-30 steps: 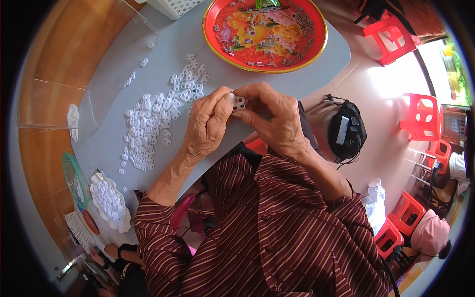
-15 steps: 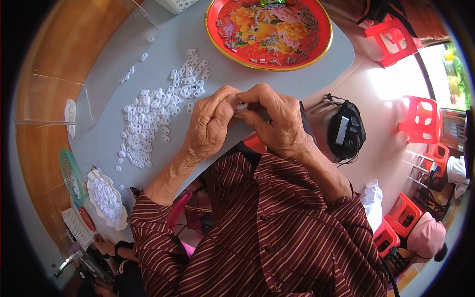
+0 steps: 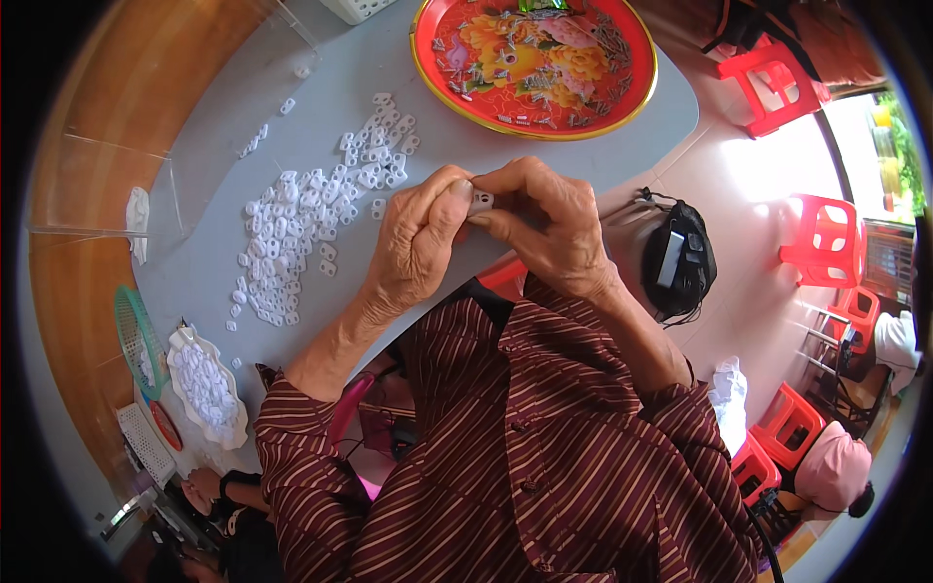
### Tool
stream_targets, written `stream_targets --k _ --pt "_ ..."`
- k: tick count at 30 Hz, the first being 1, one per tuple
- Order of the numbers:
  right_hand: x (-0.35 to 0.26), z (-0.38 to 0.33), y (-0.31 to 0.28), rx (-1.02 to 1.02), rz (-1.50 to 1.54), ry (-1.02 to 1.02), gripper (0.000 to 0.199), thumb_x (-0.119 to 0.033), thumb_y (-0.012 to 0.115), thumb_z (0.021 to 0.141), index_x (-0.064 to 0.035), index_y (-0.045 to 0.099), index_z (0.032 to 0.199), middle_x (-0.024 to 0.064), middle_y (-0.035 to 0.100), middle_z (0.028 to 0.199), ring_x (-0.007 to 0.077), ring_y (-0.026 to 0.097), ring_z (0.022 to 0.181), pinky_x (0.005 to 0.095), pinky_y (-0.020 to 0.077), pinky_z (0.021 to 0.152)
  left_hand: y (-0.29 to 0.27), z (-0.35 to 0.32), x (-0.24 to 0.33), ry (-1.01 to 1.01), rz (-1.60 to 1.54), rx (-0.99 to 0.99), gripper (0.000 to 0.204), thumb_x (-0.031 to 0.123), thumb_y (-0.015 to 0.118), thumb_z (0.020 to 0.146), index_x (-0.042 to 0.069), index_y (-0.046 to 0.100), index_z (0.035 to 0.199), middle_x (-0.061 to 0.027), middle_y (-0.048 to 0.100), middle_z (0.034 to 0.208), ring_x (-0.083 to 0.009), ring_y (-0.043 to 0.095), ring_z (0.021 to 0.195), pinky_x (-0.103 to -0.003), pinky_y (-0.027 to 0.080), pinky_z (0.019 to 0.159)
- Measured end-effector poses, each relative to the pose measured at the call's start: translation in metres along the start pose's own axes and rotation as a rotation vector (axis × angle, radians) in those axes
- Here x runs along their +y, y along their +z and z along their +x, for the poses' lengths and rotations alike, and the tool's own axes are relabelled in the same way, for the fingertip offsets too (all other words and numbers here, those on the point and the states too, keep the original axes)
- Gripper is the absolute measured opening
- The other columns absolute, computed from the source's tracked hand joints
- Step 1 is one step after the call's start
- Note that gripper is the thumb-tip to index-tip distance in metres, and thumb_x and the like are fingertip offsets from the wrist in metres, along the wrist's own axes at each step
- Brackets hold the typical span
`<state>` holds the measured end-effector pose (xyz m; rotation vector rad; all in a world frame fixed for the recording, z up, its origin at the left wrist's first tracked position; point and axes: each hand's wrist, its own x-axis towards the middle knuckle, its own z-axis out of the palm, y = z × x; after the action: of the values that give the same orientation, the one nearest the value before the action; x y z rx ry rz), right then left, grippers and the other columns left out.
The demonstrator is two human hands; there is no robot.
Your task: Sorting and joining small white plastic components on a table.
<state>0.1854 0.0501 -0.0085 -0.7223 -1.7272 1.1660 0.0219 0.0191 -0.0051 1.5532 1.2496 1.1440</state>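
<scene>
Both hands are pinched together on one small white plastic piece: the left hand clamps it from the left with thumb and forefinger, the right hand closes a narrow grip on it from the other side, fingers curled over the top. The piece sits right between the fingertips, held just above the near edge of the grey tabletop, in front of the person's striped maroon shirt. From the head view, left of the hands, a loose scatter of matching white pieces spreads across the tabletop, well apart from the grip, with a few strays further up. Beyond the hands a round red tray with a flower pattern lies flat, small metal bits strewn over it. At the far left a clear plastic box stands at the tabletop's edge. Lower left, a white bag full of more white pieces rests beside a green mesh basket. Right of the hands, off the tabletop, a black bag sits lower down, and red plastic stools stand about on the pale floor.
</scene>
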Motion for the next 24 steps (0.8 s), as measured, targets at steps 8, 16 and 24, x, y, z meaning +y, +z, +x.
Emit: stream_targets --k 8,16,24 --pt "-0.002 0.002 -0.002 -0.020 0.020 0.150 0.013 -0.002 0.064 0.083 0.0034 0.060 0.095 0.0089 0.065 0.075 0.0122 0.061 0.066 0.0241 0.0488 0.061 -0.002 -0.003 0.009 -0.038 -0.027 -0.048 0.019 0.016 0.046 0.095 0.001 0.046 0.084 -0.0034 0.043 0.067 -0.0093 0.038 0.064 -0.026 0.038 0.057" --pt "-0.013 0.035 -0.009 0.101 0.005 0.163 0.012 -0.007 0.060 0.087 0.0026 0.060 0.095 0.0050 0.063 0.076 0.0090 0.059 0.067 0.0222 0.0474 0.060 -0.001 -0.007 -0.006 -0.031 -0.173 -0.066 0.015 0.016 0.051 0.092 0.001 0.052 0.088 -0.0018 0.049 0.071 -0.0093 0.046 0.066 -0.024 0.041 0.062" --pt "-0.032 0.232 -0.049 0.090 -0.101 -0.088 0.019 -0.012 0.054 0.090 0.0046 0.063 0.087 0.0037 0.057 0.065 0.0083 0.051 0.054 0.0238 0.0433 0.049 0.001 0.002 -0.004 -0.046 -0.260 -0.164 0.018 0.016 0.047 0.094 0.002 0.054 0.085 -0.0010 0.053 0.073 -0.0082 0.048 0.067 -0.023 0.040 0.062"
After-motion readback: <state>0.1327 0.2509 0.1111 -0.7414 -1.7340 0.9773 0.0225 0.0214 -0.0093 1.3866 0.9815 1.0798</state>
